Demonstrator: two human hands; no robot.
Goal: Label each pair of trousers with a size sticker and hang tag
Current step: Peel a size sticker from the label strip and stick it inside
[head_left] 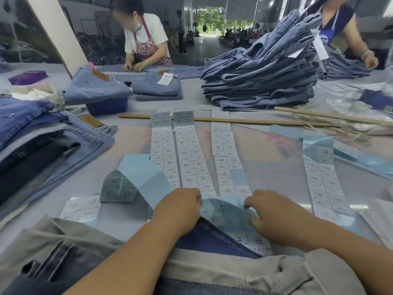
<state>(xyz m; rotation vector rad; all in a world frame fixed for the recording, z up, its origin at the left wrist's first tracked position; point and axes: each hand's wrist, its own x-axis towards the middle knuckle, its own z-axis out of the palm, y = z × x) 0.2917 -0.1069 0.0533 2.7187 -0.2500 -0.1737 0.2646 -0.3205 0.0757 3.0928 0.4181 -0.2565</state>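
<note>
Dark-blue denim trousers [210, 239] lie at the near edge of the table [276, 167], partly covered by a pale-blue sticker sheet [221, 209] that both hands work on. The left hand [180, 206] has its fingers curled, pinching the sheet's edge; the right hand [270, 211] pinches the same sheet with its fingertips, apparently peeling off a size sticker. No sticker or hang tag shows on this pair yet, so its labelling looks barely begun. Just beyond, long strips of white size stickers [189, 158] run away across the table. At the left sits a pile of folded jeans [42, 133]. Farther off, a folded pair carrying a white hang tag [167, 78] seems finished, while a tall stack of jeans [261, 81] probably waits.
</note>
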